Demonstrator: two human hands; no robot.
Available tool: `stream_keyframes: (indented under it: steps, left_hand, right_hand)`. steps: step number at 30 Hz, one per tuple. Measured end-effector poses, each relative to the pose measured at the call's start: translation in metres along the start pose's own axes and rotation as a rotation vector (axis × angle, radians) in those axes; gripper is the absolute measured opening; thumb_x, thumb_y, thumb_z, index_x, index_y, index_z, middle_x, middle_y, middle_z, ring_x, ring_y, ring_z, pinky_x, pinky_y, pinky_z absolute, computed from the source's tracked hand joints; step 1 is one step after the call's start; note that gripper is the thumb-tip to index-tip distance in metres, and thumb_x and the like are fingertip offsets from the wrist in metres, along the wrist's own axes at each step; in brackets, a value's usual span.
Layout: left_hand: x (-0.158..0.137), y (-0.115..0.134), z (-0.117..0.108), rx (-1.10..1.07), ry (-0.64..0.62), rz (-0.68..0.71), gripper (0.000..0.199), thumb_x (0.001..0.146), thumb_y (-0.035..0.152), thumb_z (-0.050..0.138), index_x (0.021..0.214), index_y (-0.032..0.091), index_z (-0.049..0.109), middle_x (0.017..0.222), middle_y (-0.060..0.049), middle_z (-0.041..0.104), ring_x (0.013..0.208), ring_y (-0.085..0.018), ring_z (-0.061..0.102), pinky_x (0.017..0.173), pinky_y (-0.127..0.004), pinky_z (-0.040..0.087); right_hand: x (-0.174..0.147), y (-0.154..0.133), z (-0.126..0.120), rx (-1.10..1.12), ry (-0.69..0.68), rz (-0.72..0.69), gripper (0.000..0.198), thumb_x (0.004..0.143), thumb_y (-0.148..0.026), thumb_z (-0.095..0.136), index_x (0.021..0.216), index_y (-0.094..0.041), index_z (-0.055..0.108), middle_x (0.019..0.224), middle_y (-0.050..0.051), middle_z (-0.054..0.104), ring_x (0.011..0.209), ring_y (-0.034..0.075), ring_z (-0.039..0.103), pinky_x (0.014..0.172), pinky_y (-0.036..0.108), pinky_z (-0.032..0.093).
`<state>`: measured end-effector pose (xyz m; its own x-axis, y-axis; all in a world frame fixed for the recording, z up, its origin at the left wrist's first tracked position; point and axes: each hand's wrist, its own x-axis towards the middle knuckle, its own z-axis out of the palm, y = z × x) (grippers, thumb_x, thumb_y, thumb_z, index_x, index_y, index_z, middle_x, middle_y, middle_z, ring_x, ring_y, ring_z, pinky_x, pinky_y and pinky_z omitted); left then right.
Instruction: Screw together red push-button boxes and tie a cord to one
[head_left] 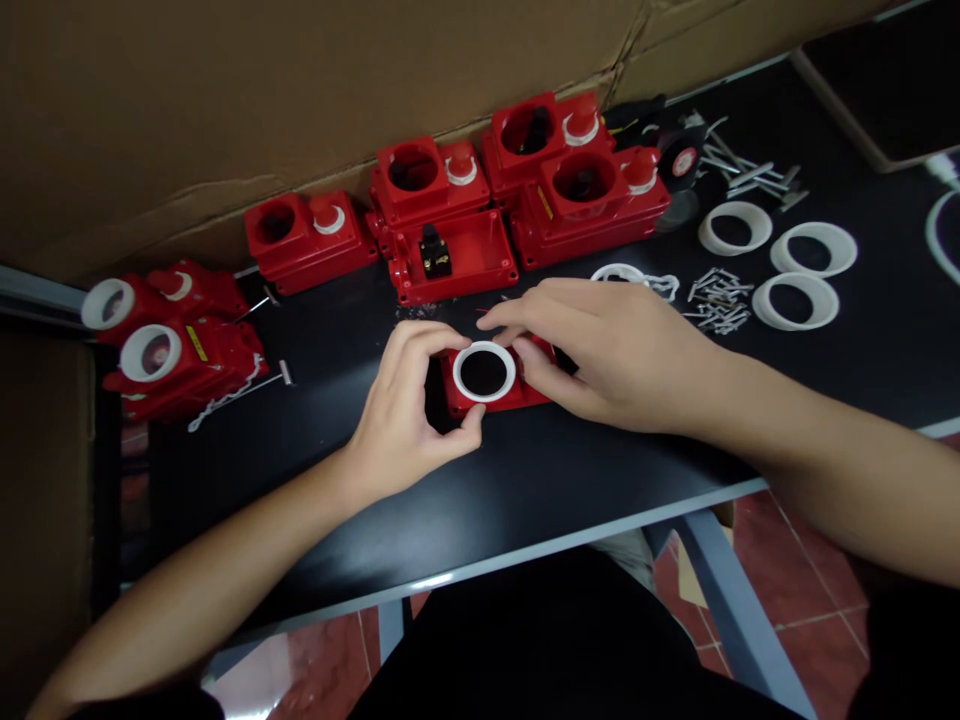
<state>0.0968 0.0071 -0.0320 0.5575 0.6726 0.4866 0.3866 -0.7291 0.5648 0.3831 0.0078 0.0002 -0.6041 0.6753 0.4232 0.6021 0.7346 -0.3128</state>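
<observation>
Left hand (405, 405) pinches white ring (457, 372) over red housing (529, 393), mid-surface (487, 490) toward front edge; right hand's (611, 350) grip unclear. Two ringed units (221, 365) at left edge; housings (551, 240) along back edge, large openings ringless.

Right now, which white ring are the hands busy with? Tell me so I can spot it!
Start at the black table and find the two hands in the middle. The left hand pinches a white ring with red showing behind it. Unlike the three loose rings at the right, this one has fingers on it.
</observation>
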Motion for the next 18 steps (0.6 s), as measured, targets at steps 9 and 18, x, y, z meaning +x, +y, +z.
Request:
stream_keyframes:
  steps: [9, 18]
  left_hand:
    - [-0.001, -0.001, -0.001, -0.011, -0.003, -0.010, 0.057, 0.098, 0.016, 0.086, 0.149, 0.026, 0.062, 0.140, -0.011, 0.070, 0.129, -0.031, 0.076, 0.112, -0.049, 0.071]
    - [-0.001, -0.004, 0.000, -0.028, 0.008, -0.012, 0.061, 0.096, 0.017, 0.088, 0.150, 0.027, 0.061, 0.139, -0.010, 0.067, 0.127, -0.030, 0.074, 0.110, -0.048, 0.071]
  right_hand:
    - [0.002, 0.002, 0.001, 0.073, -0.018, -0.016, 0.043, 0.116, -0.028, 0.063, 0.155, -0.013, 0.072, 0.133, 0.016, 0.086, 0.116, 0.029, 0.083, 0.094, 0.041, 0.065]
    - [0.003, 0.004, 0.014, 0.209, 0.006, -0.137, 0.052, 0.108, -0.020, 0.071, 0.159, -0.014, 0.065, 0.143, 0.018, 0.081, 0.124, 0.029, 0.076, 0.108, 0.047, 0.069]
